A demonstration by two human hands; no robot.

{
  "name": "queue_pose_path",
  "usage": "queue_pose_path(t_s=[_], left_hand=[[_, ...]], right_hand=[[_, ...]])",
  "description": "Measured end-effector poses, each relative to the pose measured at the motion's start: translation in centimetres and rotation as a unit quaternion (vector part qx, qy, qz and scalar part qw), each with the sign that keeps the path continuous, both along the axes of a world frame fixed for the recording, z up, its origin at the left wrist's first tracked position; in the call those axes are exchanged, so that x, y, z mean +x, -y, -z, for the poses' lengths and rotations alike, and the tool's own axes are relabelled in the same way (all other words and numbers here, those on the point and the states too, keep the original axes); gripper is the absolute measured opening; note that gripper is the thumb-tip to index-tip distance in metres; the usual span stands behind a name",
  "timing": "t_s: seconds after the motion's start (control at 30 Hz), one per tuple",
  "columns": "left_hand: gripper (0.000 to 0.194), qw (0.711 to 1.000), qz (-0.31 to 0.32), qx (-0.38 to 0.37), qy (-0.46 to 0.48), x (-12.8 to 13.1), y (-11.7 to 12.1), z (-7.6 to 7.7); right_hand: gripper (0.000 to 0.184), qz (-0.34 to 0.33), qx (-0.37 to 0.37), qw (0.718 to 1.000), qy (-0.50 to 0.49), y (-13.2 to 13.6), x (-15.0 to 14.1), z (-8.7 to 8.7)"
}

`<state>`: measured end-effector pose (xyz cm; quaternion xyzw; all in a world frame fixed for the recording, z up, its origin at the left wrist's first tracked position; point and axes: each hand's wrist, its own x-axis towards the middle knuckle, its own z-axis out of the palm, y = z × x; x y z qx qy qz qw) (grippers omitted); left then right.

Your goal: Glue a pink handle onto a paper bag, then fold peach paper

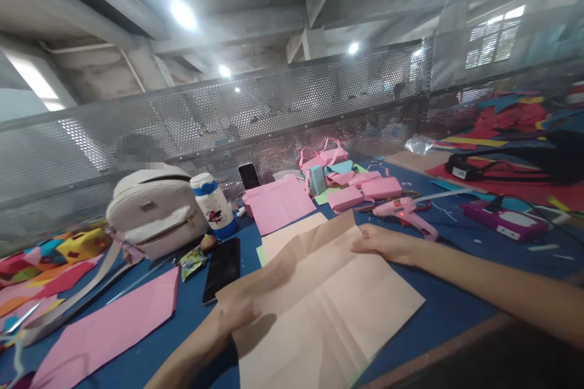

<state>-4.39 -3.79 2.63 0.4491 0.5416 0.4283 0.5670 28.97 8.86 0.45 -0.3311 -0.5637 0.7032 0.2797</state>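
A large peach-coloured sheet (319, 316), creased with fold lines, is spread between my two hands at the table's front edge. My left hand (255, 292), partly blurred, grips its left side, fingers lying over the sheet. At the upper right edge, my right hand (376, 242) pinches the sheet between thumb and fingers. The sheet's far strip stands bent up along a crease. Behind it lies another pale peach sheet (292, 234) with a green edge showing under it. A pink hot glue gun (404, 213) rests just beyond my right hand.
On the blue table (438, 292) are a phone (222, 268), a snack packet (192, 264), a white backpack (157, 213), a bottle (213, 206), pink sheets (109, 328), small pink bags (378, 186) and a purple box (504, 219). A perforated metal screen (283, 103) stands behind.
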Motion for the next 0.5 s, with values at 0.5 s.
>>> queue_pose_path(t_s=[0.5], left_hand=[[0.033, 0.999, 0.004, -0.042, -0.032, -1.0, -0.7, 0.1]], right_hand=[[0.043, -0.005, 0.029, 0.999, -0.016, -0.4, -0.5, -1.0]])
